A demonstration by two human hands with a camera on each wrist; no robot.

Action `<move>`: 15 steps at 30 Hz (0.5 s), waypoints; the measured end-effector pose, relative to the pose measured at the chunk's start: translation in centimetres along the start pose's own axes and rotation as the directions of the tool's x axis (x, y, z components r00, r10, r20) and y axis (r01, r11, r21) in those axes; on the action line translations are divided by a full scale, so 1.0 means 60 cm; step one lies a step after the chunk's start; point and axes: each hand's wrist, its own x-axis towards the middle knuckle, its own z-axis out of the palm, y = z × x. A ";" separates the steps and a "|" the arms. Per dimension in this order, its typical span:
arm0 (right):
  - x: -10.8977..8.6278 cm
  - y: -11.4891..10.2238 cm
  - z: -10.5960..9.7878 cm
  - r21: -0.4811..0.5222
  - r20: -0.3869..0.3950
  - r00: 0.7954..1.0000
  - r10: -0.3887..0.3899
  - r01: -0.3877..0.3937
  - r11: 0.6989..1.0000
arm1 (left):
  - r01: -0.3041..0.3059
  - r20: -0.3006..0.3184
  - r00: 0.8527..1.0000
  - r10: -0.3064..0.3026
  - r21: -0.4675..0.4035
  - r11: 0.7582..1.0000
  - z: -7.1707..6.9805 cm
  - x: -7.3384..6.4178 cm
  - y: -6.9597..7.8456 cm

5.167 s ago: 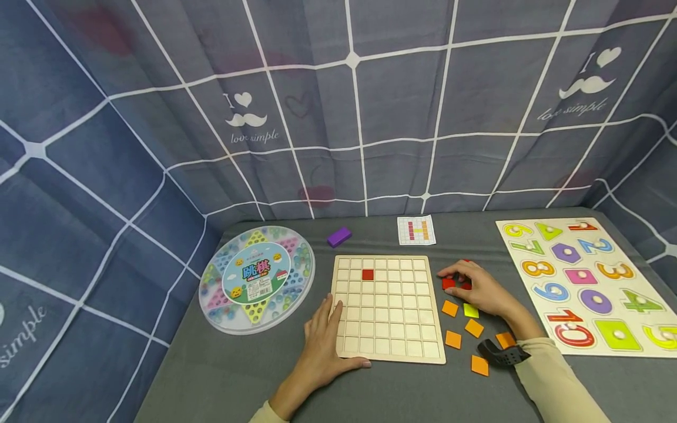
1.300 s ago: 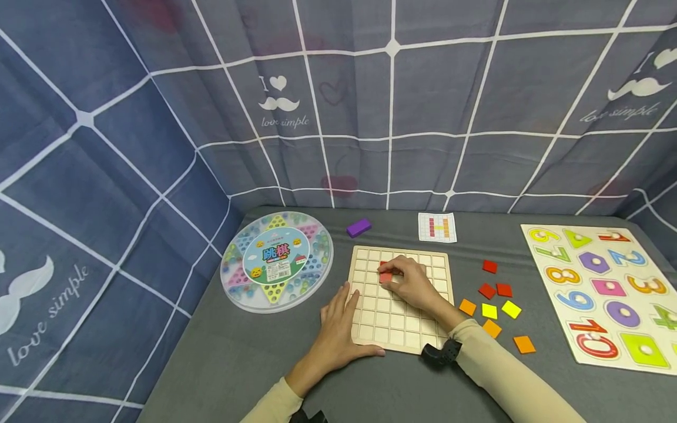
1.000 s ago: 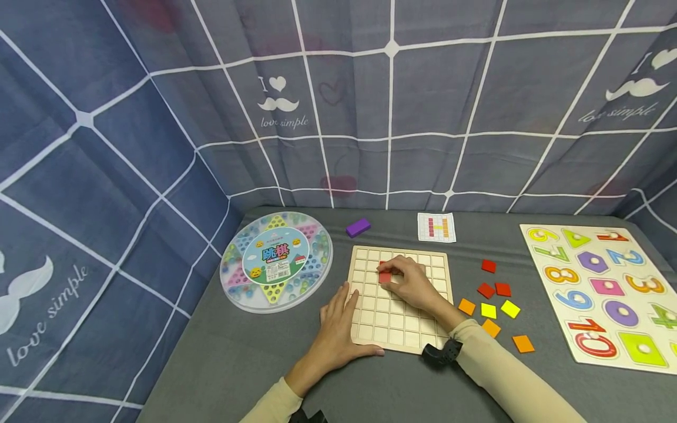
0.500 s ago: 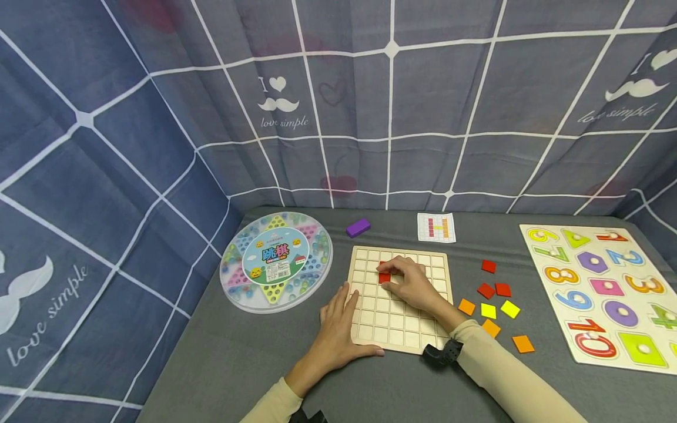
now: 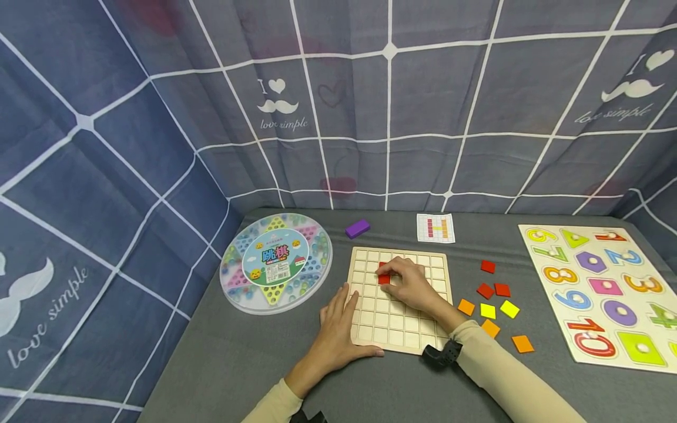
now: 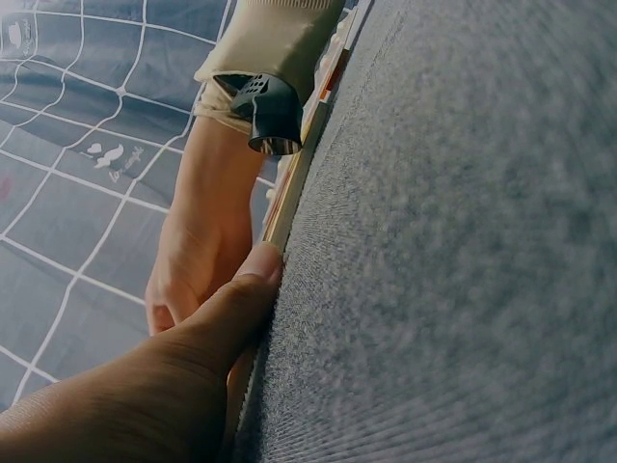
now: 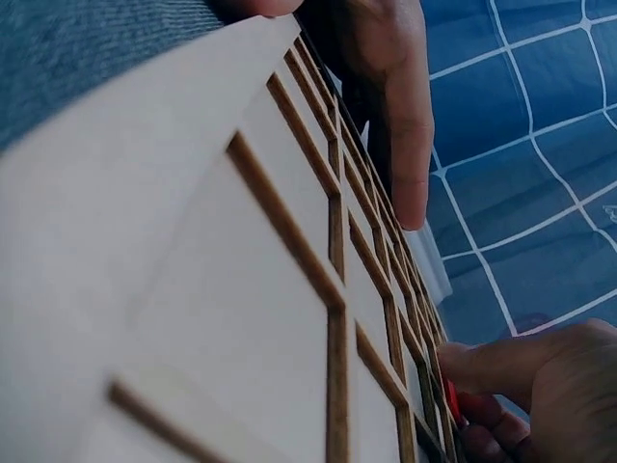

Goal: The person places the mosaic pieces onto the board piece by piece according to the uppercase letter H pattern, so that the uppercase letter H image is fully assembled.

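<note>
My right hand point(image 5: 409, 283) is over the upper part of the wooden grid board point(image 5: 381, 338), its thumb and fingers pinching a red square tile point(image 5: 384, 280). Directly above that tile is another red tile point(image 5: 383, 265), partly covered by the fingers. In the right wrist view, a bit of red tile point(image 7: 451, 400) shows between thumb and fingers. At the board's left side rests my left hand point(image 5: 338, 335), fingers straight along the edge and thumb at the near edge. The left wrist view shows that thumb touching the board's rim.
Right of the board lie loose red tiles point(image 5: 485, 291), yellow tiles point(image 5: 488, 311) and several orange tiles point(image 5: 522, 343). A pattern card point(image 5: 435, 228) and a purple block point(image 5: 357, 228) sit behind it. A round Chinese checkers box point(image 5: 276, 294) is left, a number puzzle board point(image 5: 597, 305) far right.
My right hand has moved left from the loose tiles onto the board, bringing a red tile below the first one. Over the last second, both hands stay almost still. The head view has shifted.
</note>
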 end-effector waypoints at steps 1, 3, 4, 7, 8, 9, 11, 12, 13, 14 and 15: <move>-0.003 0.000 -0.003 -0.017 0.001 1.000 -0.001 0.001 1.000 | -0.005 0.004 1.000 0.005 -0.007 1.000 0.002 0.001 0.001; -0.008 -0.002 -0.009 -0.044 0.010 1.000 -0.011 0.012 0.999 | -0.009 0.002 1.000 0.009 -0.010 1.000 0.005 0.002 0.001; -0.010 -0.003 -0.012 -0.054 0.016 1.000 -0.022 0.023 0.998 | -0.010 -0.003 1.000 0.010 -0.006 1.000 0.006 0.002 0.001; -0.012 -0.009 -0.023 -0.083 0.032 0.998 -0.056 0.058 0.995 | -0.003 -0.024 1.000 0.003 0.000 1.000 0.005 0.002 -0.003; -0.013 -0.011 -0.027 -0.085 0.031 0.998 -0.061 0.063 0.994 | -0.003 -0.032 0.999 0.003 0.004 1.000 0.004 0.001 -0.004; -0.014 -0.012 -0.033 -0.089 0.029 0.998 -0.061 0.063 0.994 | -0.005 -0.039 0.999 0.005 0.004 1.000 0.002 0.001 -0.005; -0.020 -0.012 -0.045 -0.087 0.020 0.999 -0.048 0.050 0.995 | -0.005 -0.040 0.999 0.005 -0.004 1.000 0.000 0.000 -0.006; -0.024 -0.010 -0.053 -0.076 0.014 0.999 -0.043 0.044 0.996 | -0.009 -0.040 0.999 0.008 -0.009 1.000 -0.001 0.000 -0.006; -0.029 -0.007 -0.061 -0.071 0.005 1.000 -0.029 0.029 0.997 | -0.013 -0.040 0.999 0.013 -0.012 1.000 0.000 0.000 -0.006; -0.034 -0.002 -0.070 -0.065 -0.005 1.000 -0.014 0.013 0.998 | -0.018 -0.038 0.999 0.017 -0.013 1.000 0.001 0.000 -0.006; -0.041 0.004 -0.080 -0.059 -0.016 1.000 0.002 -0.003 0.998 | -0.022 -0.036 0.999 0.022 -0.018 1.000 0.002 0.000 -0.005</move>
